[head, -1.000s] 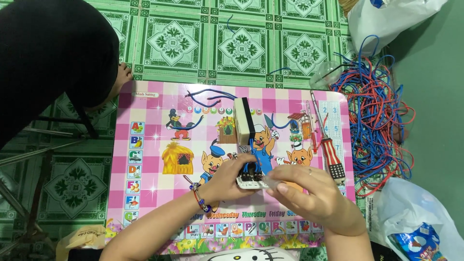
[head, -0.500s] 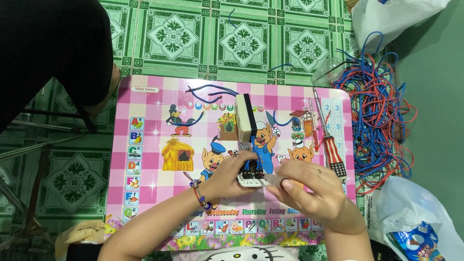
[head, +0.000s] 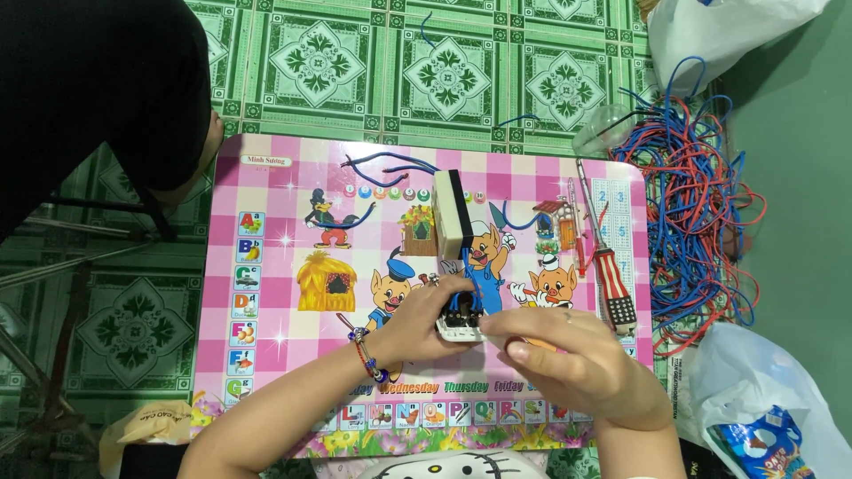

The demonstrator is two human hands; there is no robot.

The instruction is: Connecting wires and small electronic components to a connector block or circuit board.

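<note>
**Holding a small white part between both hands on the pink table**

Gripping the small white electrical part [head: 459, 326]: both hands are closing on it from opposite sides. The left hand [head: 424, 321] is pinching its left end, fingers curled narrow around it. The right hand [head: 568, 362] is sitting just to the part's right and slightly nearer the body, fingers folded around something orange that is mostly hidden, so I cannot tell what it is. The part's long axis is running left to right, across the gap between the two hands. Short blue wires are rising from its far edge.

Just beyond the hands, a cream and black rectangular block [head: 453, 213] is lying with its long axis pointing away from the body, its near end close to the part. Right of the right hand, a red-handled screwdriver [head: 605, 266] is lying apart, shaft pointing away. Loose blue wire offcuts [head: 390, 161] are lying far beyond the left hand. Off the pink cartoon table [head: 266, 355], further right, a tangle of red and blue wires [head: 701, 204] is sitting on the floor. Nothing is standing between the hands and the part.
</note>
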